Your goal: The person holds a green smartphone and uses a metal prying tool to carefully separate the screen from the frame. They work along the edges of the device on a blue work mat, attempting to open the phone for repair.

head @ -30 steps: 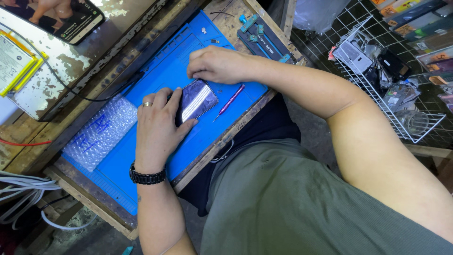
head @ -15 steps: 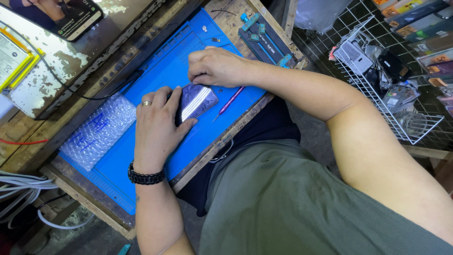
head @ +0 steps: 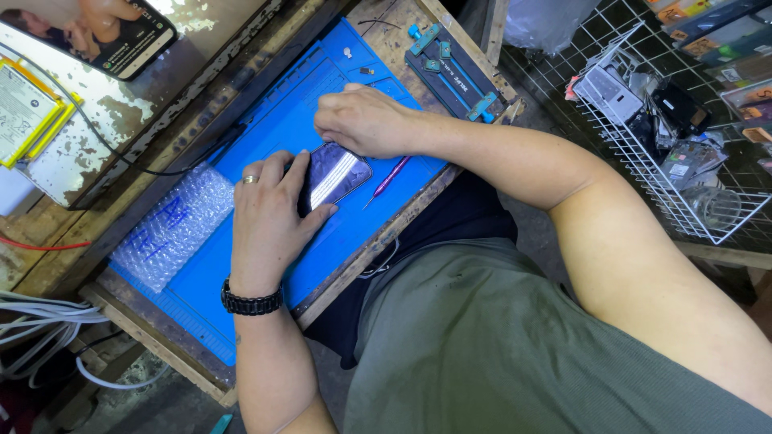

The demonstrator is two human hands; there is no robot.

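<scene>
A dark phone [head: 336, 174] with a glossy face lies on the blue work mat [head: 281, 120]. My left hand [head: 269, 221], with a ring and a black wristband, lies flat on the mat and grips the phone's left edge with fingers and thumb. At the phone's upper edge sits my right hand [head: 362, 120], curled into a loose fist with its fingertips pressed there. A thin pink tool [head: 388, 180] lies on the mat just right of the phone, untouched.
A sheet of bubble wrap [head: 170, 227] covers the mat's left part. A blue-clamped holder jig [head: 454, 71] lies at the mat's far corner. A white wire basket [head: 667, 161] of parts stands right. A second phone [head: 112, 32] and a yellow-edged flat battery [head: 28, 108] rest on the worn bench.
Both hands stay on the phone. The right hand has shifted slightly along its upper edge; the view has barely moved.
</scene>
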